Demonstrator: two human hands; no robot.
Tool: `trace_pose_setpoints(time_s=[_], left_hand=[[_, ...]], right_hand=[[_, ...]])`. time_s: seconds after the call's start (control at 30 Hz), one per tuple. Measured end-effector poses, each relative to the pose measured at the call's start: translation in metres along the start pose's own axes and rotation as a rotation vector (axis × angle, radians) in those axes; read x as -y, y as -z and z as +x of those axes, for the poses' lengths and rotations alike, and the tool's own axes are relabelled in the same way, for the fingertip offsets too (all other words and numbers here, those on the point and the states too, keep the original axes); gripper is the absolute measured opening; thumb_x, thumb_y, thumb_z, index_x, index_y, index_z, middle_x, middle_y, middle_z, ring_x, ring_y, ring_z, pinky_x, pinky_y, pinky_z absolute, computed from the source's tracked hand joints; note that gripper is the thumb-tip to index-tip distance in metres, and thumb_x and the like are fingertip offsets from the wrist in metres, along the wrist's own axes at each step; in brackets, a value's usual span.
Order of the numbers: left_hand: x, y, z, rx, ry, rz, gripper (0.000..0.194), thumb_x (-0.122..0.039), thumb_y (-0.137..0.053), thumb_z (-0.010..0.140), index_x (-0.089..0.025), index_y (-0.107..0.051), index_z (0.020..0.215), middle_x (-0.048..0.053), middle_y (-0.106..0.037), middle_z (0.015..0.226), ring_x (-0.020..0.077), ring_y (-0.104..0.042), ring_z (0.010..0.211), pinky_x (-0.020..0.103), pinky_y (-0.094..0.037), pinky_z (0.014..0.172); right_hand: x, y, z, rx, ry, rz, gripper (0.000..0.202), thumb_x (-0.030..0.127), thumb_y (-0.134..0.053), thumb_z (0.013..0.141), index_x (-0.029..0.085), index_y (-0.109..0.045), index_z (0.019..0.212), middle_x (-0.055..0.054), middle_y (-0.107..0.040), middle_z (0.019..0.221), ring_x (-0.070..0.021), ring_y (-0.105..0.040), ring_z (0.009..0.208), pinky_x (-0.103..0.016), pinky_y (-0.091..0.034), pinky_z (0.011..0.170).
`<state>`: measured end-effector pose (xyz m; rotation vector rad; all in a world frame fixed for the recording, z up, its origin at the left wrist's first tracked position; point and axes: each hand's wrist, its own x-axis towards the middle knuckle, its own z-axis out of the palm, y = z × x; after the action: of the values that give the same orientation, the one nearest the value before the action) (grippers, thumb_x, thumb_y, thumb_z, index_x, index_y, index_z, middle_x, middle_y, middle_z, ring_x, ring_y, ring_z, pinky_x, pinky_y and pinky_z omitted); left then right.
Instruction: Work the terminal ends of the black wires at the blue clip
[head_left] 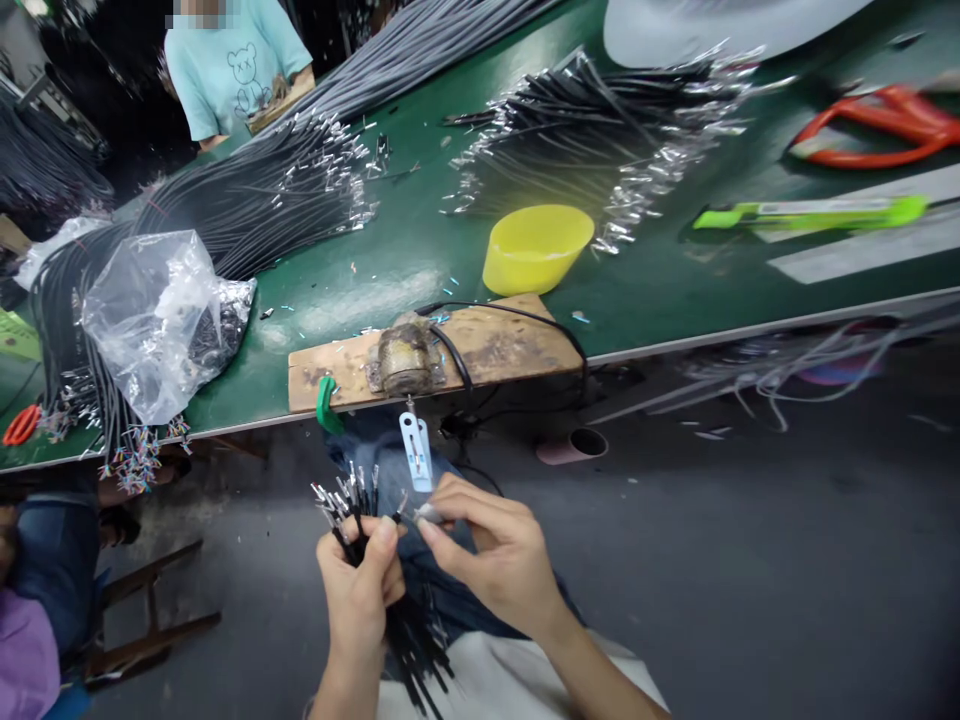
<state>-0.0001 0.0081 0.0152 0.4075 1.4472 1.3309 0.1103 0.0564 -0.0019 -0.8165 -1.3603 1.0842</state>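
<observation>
My left hand (360, 580) is closed around a bundle of black cables (416, 650), whose stripped, silvery ends (349, 495) fan out above the fingers. One cable stands apart between thumb and forefinger, its thin wires pointing toward my right hand (495, 545). Thumb and fingers of the right hand are pinched at those wires; a small whitish-grey piece shows at the fingertips, too blurred to name. Just above hangs a light blue clip like a clothes peg (416, 452), fixed to the shaft of a small, grimy motor (406, 358).
The motor sits on a wooden board (510, 345) at the edge of the green table (315, 310), beside a green clamp (327, 405). Behind are a yellow cup (536, 250), cable bundles (262, 200), a plastic bag (154, 320), orange-handled scissors (877, 125) and a green cutter knife (810, 213). A co-worker (232, 70) is across.
</observation>
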Motion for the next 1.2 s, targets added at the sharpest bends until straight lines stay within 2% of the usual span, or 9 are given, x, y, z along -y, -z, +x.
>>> trace_pose_setpoints(time_s=[0.17,0.23,0.37,0.5,0.57,0.7,0.83,1.07,1.2], left_hand=[[-0.002,0.007,0.004,0.066,-0.003,0.046,0.039,-0.052,-0.074,0.058,-0.016,-0.061,0.061,-0.010,-0.026,0.039,0.0015,-0.017,0.034,0.017,-0.013,0.032],[-0.002,0.009,0.005,0.078,0.010,0.086,0.039,-0.052,-0.073,0.060,-0.016,-0.059,0.059,-0.010,-0.027,0.039,0.0018,-0.017,0.034,0.017,-0.013,0.032],[0.002,0.014,0.007,0.090,0.002,0.170,0.037,-0.050,-0.076,0.057,-0.016,-0.061,0.058,-0.008,-0.030,0.039,0.0023,-0.021,0.033,0.017,-0.016,0.032],[0.011,0.017,0.009,0.072,-0.058,0.233,0.037,-0.049,-0.079,0.050,-0.015,-0.066,0.059,-0.003,-0.044,0.045,0.0035,-0.027,0.034,0.019,-0.021,0.031],[0.013,0.018,0.008,0.045,-0.120,0.287,0.035,-0.048,-0.080,0.051,-0.016,-0.068,0.059,0.000,-0.051,0.050,0.0054,-0.034,0.037,0.020,-0.026,0.032],[0.009,0.016,0.003,-0.003,-0.339,0.410,0.028,-0.044,-0.078,0.056,-0.018,-0.068,0.055,0.001,-0.053,0.048,0.0107,-0.045,0.044,0.024,-0.038,0.041],[-0.006,0.010,-0.002,-0.039,-0.483,0.485,0.017,-0.033,-0.075,0.060,-0.018,-0.071,0.057,0.001,-0.057,0.049,0.0146,-0.052,0.048,0.028,-0.044,0.050],[-0.022,-0.007,0.000,-0.074,-0.548,0.479,0.003,-0.022,-0.074,0.061,-0.019,-0.073,0.061,0.002,-0.065,0.054,0.0174,-0.059,0.053,0.030,-0.048,0.058],[-0.022,-0.015,0.004,-0.049,-0.515,0.460,0.006,-0.023,-0.073,0.062,-0.017,-0.073,0.060,0.002,-0.065,0.052,0.0162,-0.057,0.049,0.027,-0.045,0.051]], right_hand=[[-0.008,0.002,-0.002,-0.057,-0.063,0.024,0.006,0.018,-0.061,0.077,0.018,-0.064,0.072,-0.003,-0.060,0.065,-0.0149,-0.052,0.059,-0.026,-0.043,0.053],[-0.010,0.002,-0.001,0.011,-0.083,0.078,0.005,0.023,-0.062,0.078,0.019,-0.065,0.079,-0.004,-0.062,0.071,-0.0159,-0.054,0.065,-0.026,-0.045,0.058],[-0.011,0.003,0.004,0.191,-0.139,0.167,0.018,0.029,-0.055,0.084,0.018,-0.061,0.071,-0.002,-0.057,0.068,-0.0153,-0.052,0.066,-0.026,-0.044,0.061],[-0.013,0.015,0.014,0.354,-0.181,0.203,0.033,0.044,-0.051,0.084,0.017,-0.060,0.070,-0.003,-0.054,0.068,-0.0163,-0.050,0.067,-0.028,-0.043,0.063],[-0.013,0.020,0.024,0.320,-0.196,0.143,0.036,0.048,-0.053,0.082,0.017,-0.060,0.066,-0.003,-0.054,0.067,-0.0169,-0.050,0.068,-0.029,-0.042,0.065],[-0.007,0.020,0.047,0.084,-0.383,0.129,0.042,0.057,-0.059,0.072,0.016,-0.059,0.064,-0.001,-0.052,0.063,-0.0148,-0.048,0.062,-0.027,-0.039,0.060],[0.004,0.006,0.062,0.113,-0.495,0.268,0.050,0.065,-0.063,0.061,0.016,-0.057,0.053,0.001,-0.050,0.054,-0.0112,-0.042,0.053,-0.024,-0.033,0.051],[0.012,-0.014,0.059,0.050,-0.640,0.748,0.041,0.055,-0.069,0.062,0.015,-0.064,0.057,0.000,-0.057,0.051,-0.0107,-0.049,0.048,-0.022,-0.036,0.046],[0.008,-0.016,0.056,0.065,-0.680,0.885,0.040,0.057,-0.071,0.060,0.017,-0.066,0.057,-0.001,-0.061,0.051,-0.0145,-0.057,0.050,-0.023,-0.042,0.046]])
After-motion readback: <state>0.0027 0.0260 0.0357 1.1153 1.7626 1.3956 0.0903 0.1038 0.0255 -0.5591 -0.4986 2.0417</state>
